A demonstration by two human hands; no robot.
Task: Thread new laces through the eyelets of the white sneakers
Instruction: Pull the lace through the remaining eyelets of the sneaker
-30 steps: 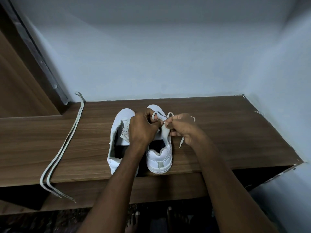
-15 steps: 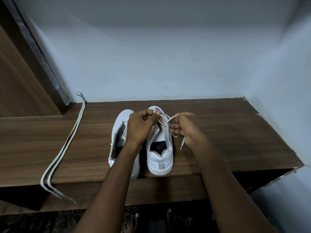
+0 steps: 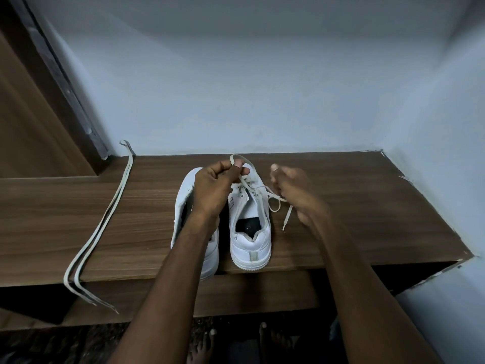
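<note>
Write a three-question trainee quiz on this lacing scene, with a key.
1. True or false: the spare flat white lace hangs over the front edge of the brown wooden shelf.
2. Which white leather sneaker is being laced: A, left sneaker; B, right sneaker?
3. Fill in: the left hand pinches a loop of the ____.

Key: 1 true; 2 B; 3 threaded white lace.

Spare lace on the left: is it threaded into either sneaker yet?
No: the spare lace lies loose along the wooden shelf, well apart from both sneakers, its ends hanging over the front edge.
</note>
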